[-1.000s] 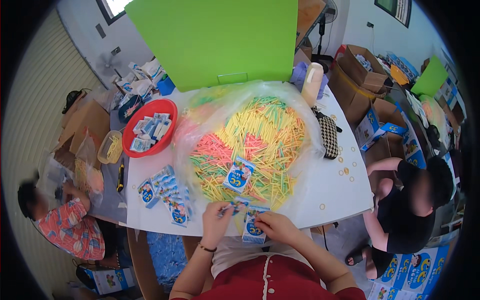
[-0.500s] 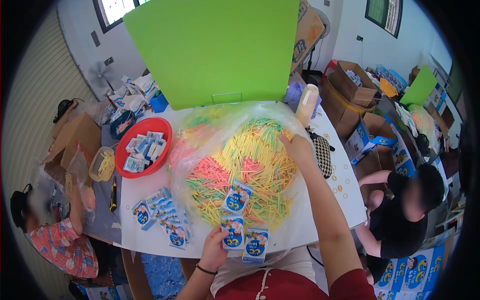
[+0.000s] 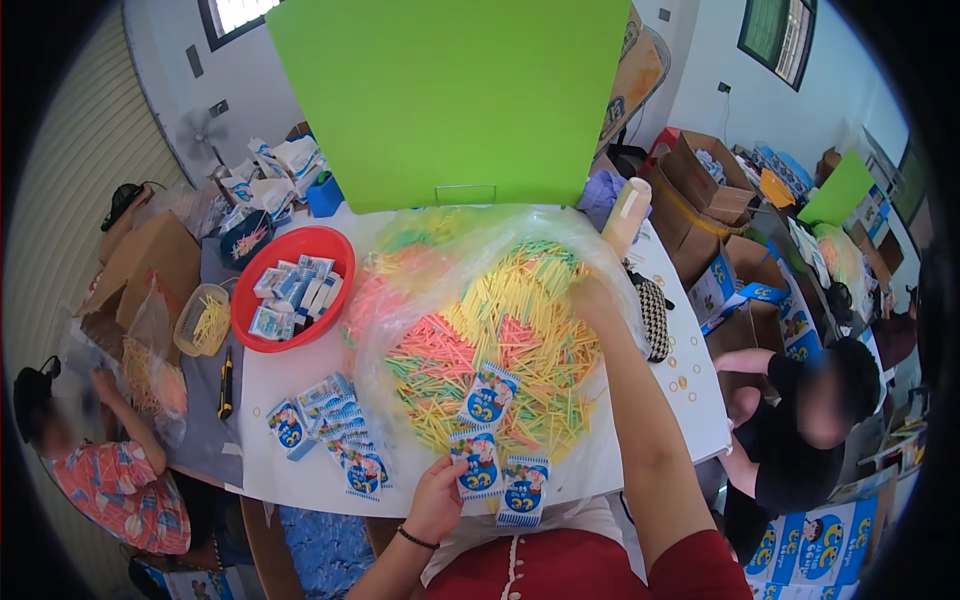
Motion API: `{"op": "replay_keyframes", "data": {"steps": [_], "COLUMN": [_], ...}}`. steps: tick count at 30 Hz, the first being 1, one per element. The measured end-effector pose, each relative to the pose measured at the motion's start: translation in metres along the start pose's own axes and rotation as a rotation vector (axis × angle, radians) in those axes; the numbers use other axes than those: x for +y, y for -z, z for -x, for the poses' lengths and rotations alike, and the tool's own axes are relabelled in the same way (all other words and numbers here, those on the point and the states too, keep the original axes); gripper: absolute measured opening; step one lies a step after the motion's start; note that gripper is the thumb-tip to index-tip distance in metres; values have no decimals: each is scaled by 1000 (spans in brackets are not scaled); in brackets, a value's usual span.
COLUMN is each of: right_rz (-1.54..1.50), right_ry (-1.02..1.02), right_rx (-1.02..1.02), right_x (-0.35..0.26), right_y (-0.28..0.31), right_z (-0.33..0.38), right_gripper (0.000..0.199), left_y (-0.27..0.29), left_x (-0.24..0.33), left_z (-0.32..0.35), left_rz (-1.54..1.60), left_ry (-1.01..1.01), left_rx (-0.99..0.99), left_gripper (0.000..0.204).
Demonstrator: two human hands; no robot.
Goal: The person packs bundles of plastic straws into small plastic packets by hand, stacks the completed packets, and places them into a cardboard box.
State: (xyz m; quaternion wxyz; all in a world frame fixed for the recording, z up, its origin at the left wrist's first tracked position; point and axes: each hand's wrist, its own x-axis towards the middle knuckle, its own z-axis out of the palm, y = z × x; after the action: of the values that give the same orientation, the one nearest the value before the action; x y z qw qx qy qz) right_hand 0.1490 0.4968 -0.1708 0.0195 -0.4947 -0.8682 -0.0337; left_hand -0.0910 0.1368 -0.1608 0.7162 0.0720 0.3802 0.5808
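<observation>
My left hand [image 3: 432, 507] pinches a blue-and-white packet [image 3: 475, 465] at the near edge of a heap of thin candy-like sticks [image 3: 500, 340] in yellow, pink and green. Two similar packets are beside it: an upper packet [image 3: 490, 393] lies on the sticks, and a lower packet [image 3: 522, 490] lies at the table's front edge. The heap rests on a clear plastic sheet [image 3: 375, 400]. At the heap's right side is my right hand [image 3: 597, 305], its fingers blurred and partly hidden, so their grip does not show.
More packets [image 3: 335, 420] lie left of the heap. Behind them stands a red basin [image 3: 345, 290] holding small packs. A green board [image 3: 440, 100] rises at the back. A beige bottle [image 3: 627, 215] and rubber bands [image 3: 682, 382] are on the right. Co-workers sit at both sides.
The view has shifted slightly, moving the table's things a little to the right. My right hand's fingers, outstretched before, look drawn in and blurred. My left hand keeps its packet.
</observation>
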Motion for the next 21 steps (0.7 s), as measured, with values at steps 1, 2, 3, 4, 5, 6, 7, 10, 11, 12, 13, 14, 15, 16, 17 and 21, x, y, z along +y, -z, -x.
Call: {"op": "replay_keyframes", "data": {"steps": [1,2,3,4,5,6,7,10,11,12,13,14,15,16,17,21], "right_rz": [-181,-357,-534,-536,-626,-716,-803,-1275,-1512,-1515,-1720,-1928,-2135,-2140,-2206,-2360], "right_ry": [-167,-342,-518,-515,-500,-485,-473,-476,-472,-469,-521,-572,-622,-618,-644,-645], "right_rx": [85,172,257,254,336,416,500,463,437,436,431,420,404,402,412,370], "right_x": [-9,-16,-19,-20,-19,-18,-16,-13,-14,-16,-19,-21,-20,-15,-3,16], "right_y": [6,16,22,19,13,7,6,15,20,24,28,33,36,33,25,20], "right_z": [5,13,20,29,38,46,55,69,73,77,81,85,90,93,97,116], "right_gripper": [42,40,38,38,38,37,37,33,31,31,29,27,25,25,22,14], "left_y": [-3,-7,-10,-14,-17,-20,-23,-32,-39,-47,-54,-63,-71,-80,-93,-133], "left_x": [1,1,1,0,-1,-2,-2,-6,-8,-9,-12,-18,-24,-30,-38,-60], "left_z": [3,8,13,18,23,26,28,26,21,15,9,6,2,-3,-10,-42], "left_rz": [20,20,9,-3,-14,-13,11,61,69,75,80,86,83,98,113,155], "left_ry": [5,1,-7,-14,-20,-21,-22,-35,-34,-32,-29,-29,-33,-15,13,38], "left_rx": [-1,3,-11,-24,-36,-31,-48,-66,-92,-122,-152,-142,-139,-151,-172,-184], "left_gripper": [30,30,30,30,30,30,30,30,30,30,29,29,29,28,28,26]}}
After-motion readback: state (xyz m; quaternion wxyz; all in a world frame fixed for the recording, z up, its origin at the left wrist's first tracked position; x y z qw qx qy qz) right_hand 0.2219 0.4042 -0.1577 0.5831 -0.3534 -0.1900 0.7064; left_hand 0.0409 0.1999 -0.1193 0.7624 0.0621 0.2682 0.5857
